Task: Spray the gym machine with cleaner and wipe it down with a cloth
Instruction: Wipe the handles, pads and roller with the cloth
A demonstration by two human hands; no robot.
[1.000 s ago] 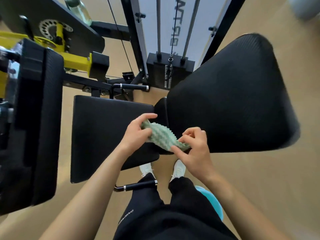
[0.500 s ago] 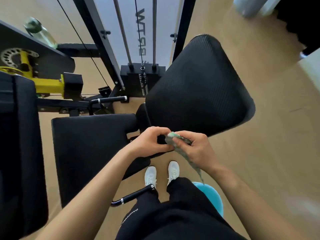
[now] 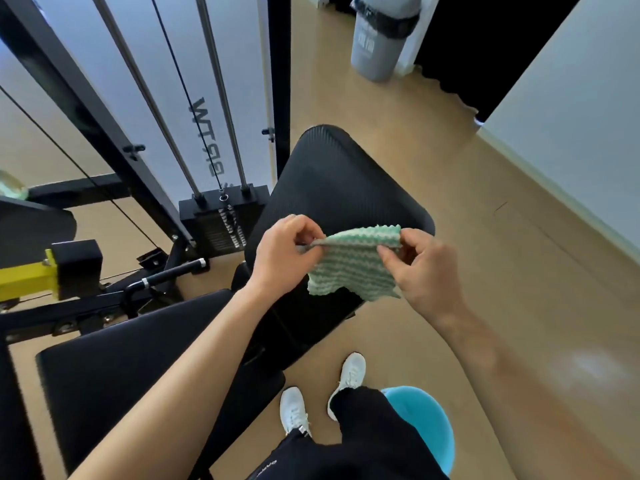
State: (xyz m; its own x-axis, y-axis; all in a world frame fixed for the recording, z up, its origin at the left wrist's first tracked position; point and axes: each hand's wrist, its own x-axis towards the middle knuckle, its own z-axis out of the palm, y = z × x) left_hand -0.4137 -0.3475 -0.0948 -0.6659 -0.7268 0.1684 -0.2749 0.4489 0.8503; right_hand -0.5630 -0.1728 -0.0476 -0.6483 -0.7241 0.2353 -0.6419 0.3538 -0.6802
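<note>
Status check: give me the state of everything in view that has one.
Cloth: spread open, held up between both hands.
Left hand: pinches the cloth's left edge.
Right hand: pinches the cloth's right edge.
Back pad: tilted.
Weight stack: lowered.
Grey bin: upright, liner fitted.

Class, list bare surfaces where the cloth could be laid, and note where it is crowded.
Free: the seat pad near the yellow arm; the floor between backrest pad and wall. Crowded: around the weight stack and blue bucket.

The left edge cuts off a blurred greenish object [image 3: 12,188]; the top edge crops the bin [image 3: 377,46].
</note>
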